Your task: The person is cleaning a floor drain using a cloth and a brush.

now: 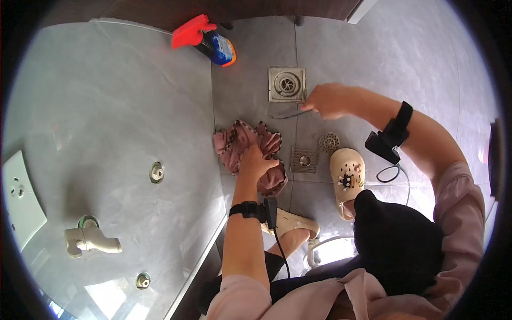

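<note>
Down on the grey tiled floor (250, 90) we are crouching, and our left hand (256, 162) is pressing down on a crumpled pink cloth (242, 141), its grip closing over the bunched fabric near the seam where the floor is meeting the tiled wall (106, 117). Our right hand (328, 100) is reaching further out, its grip clenching around a thin dark tool (290, 113) whose tip is lying on the tile just below the square metal drain (287, 84); what kind of tool it is, we cannot tell. A smaller square drain (304, 160) is sitting just right of the cloth, with a round strainer cover (329, 142) lying loose beside it and near our cream clog (346, 178). A spray bottle with a red trigger (205, 41) is lying well apart from both hands, up by the wall
</note>
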Available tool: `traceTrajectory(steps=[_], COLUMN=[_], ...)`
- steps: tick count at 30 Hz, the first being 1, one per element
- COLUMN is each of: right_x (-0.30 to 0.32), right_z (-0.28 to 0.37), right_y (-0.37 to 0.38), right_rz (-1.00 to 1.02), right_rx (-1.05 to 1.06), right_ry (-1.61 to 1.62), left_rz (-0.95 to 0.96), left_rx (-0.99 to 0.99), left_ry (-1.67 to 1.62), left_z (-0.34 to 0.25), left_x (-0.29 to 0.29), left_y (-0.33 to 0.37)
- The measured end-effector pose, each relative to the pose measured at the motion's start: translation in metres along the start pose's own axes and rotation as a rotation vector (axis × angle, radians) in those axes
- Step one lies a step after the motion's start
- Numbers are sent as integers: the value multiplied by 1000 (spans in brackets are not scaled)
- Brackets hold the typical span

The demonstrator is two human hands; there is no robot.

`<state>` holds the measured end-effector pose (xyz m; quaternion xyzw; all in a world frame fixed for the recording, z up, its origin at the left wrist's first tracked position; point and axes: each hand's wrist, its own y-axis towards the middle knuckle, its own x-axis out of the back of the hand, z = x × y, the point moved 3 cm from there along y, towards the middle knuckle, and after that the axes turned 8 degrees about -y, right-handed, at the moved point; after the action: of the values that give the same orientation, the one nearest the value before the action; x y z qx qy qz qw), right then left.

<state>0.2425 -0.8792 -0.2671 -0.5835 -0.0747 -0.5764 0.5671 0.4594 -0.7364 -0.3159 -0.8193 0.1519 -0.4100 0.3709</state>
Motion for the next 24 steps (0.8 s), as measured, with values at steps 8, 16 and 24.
traceTrajectory(steps=[8,16,24], right_x=[22,14,38], right_z=[-1,-19,-35], right_y=[-6,3,4], right_rz=[91,-64,1], right_rx=[-200,-289,-241], right_ry=[90,177,21], left_rz=[10,21,19], left_rx=[44,42,30], left_ry=[6,-2,-19], left_z=[-4,0,-5], left_x=[6,2,3], left_y=[-1,5,3])
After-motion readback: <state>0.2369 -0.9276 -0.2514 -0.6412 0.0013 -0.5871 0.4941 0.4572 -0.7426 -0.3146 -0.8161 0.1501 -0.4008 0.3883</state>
